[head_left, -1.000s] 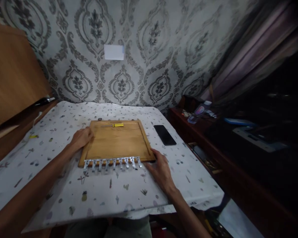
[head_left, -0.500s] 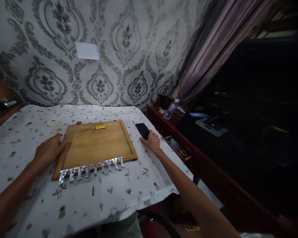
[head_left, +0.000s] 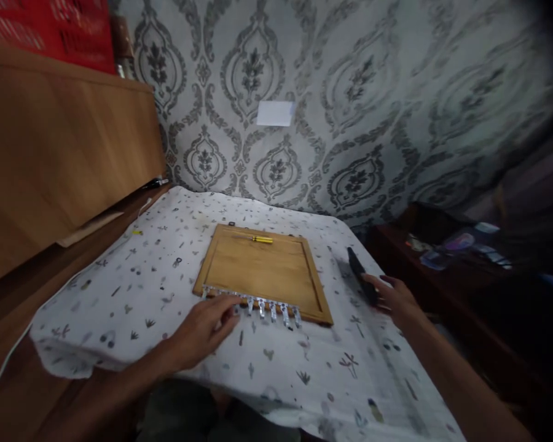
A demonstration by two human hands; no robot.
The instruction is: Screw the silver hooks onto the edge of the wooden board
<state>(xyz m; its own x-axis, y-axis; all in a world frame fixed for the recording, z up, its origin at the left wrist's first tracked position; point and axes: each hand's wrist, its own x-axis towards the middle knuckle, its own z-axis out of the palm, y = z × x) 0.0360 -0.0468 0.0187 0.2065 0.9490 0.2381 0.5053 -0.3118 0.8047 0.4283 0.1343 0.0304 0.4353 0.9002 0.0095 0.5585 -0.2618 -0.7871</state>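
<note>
A framed wooden panel (head_left: 265,270) lies on the patterned white tablecloth (head_left: 267,374). Across its upper part rests a yellow-handled screwdriver (head_left: 262,239). A row of silver metal clips (head_left: 273,310) lines the panel's near edge. At the left end of that row is my left hand (head_left: 207,325), its fingers curled over the clips; whether it grips any is hidden. To the right of the panel, my right hand (head_left: 391,298) is closed on a black phone-like object (head_left: 362,277), which is tilted up on its edge.
A wooden cabinet (head_left: 69,141) with a red crate (head_left: 50,31) on top stands at the left. A white cable (head_left: 32,322) runs along the table's left side. On the dark red furniture at the right lies a plastic bottle (head_left: 456,245).
The view has swung left. My left hand has moved from the panel's left side to the clips. The black object, lying flat before, is now tilted up in my right hand.
</note>
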